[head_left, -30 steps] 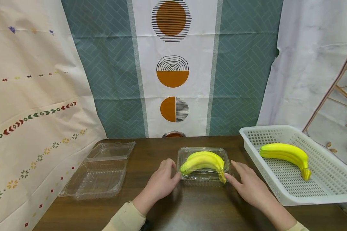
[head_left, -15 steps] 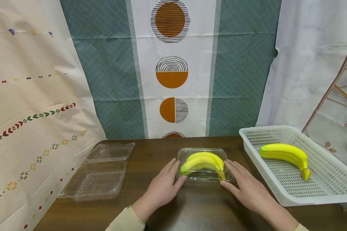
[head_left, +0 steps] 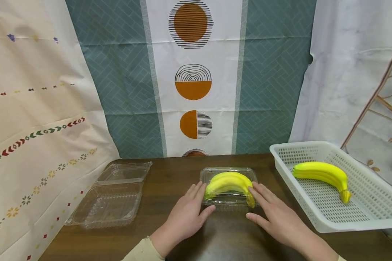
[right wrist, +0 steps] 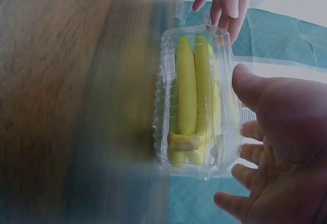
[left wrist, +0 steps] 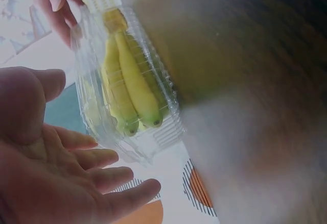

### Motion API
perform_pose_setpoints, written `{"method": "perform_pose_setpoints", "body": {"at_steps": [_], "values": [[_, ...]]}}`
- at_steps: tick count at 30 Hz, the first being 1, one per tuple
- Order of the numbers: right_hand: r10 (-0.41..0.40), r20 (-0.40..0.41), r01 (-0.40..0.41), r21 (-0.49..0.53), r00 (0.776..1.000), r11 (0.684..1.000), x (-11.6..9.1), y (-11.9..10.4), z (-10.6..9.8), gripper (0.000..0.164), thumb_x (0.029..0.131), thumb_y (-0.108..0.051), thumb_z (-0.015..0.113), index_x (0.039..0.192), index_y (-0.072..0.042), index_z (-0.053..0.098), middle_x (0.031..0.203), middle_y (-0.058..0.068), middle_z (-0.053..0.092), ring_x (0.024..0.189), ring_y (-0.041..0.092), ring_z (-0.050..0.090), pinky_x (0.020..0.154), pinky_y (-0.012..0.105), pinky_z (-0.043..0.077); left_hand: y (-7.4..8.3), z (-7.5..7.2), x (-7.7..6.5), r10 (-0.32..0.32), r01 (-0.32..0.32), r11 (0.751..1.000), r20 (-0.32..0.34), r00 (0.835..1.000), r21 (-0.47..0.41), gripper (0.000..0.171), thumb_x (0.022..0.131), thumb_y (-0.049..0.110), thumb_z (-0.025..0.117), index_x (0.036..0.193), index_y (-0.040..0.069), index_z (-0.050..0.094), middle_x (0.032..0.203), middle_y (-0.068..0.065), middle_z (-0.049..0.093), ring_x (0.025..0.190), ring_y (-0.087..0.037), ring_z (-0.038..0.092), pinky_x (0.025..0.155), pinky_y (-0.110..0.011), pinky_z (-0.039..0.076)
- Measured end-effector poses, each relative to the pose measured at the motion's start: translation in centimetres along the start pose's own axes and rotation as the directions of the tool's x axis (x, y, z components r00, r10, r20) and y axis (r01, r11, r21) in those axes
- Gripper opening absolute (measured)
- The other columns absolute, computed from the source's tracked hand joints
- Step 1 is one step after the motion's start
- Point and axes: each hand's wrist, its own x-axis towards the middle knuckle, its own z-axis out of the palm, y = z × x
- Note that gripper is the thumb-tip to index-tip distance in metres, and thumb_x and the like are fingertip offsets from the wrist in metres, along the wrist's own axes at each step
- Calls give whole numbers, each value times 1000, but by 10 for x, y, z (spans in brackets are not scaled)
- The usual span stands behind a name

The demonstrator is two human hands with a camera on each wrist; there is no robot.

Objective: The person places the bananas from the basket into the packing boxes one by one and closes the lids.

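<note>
A clear plastic clamshell box [head_left: 228,207] stands on the table with its lid down over a bunch of yellow bananas [head_left: 230,179]. The left hand [head_left: 187,214] is at the box's left side, fingers extended and thumb spread. On the opposite side, the right hand [head_left: 274,214] reaches its straight fingertips to the box's right edge, its thumb apart in front. Both wrist views show loosely spread fingers close to the box [left wrist: 127,81], none curled round it. Whether each fingertip touches the plastic cannot be told.
A second clear clamshell box [head_left: 109,204] lies with its lid raised back at the left. A white perforated basket [head_left: 300,206] at the right holds another banana bunch [head_left: 323,174]. Patterned cloths [head_left: 127,90] hang behind the brown table [head_left: 170,174].
Both hands have shifted from the box's sides slightly over its edges, and their thumbs have come away from its front. The box and bananas stay in nearly the same place.
</note>
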Motion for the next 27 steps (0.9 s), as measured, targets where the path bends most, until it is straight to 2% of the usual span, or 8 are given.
{"method": "perform_pose_setpoints", "body": {"at_steps": [7,13,27], "values": [[-38,-24,38,-8,999,999,-1,-1,2,81,103,-52,77,168,-12,49,176,16,38,159,43,39,111,64,51,3,1,-1,24,-22,997,-21,999,72,79,111,49,66,170,2,40,174,-18,41,162,-39,36,121,-63,42],[-56,-39,55,-17,998,998,-2,-3,5,82,103,-53,77,167,-11,50,175,16,39,159,42,40,109,61,53,4,0,-2,22,-21,997,-11,1000,73,80,111,49,66,170,1,40,173,-19,41,162,-38,36,123,-62,40],[-46,-47,44,-29,998,999,2,0,5,82,102,-52,78,166,-9,51,174,18,41,158,43,40,110,62,52,5,3,2,27,-25,994,-16,1000,102,80,111,50,65,170,1,40,174,-19,41,162,-37,35,122,-62,41]]}}
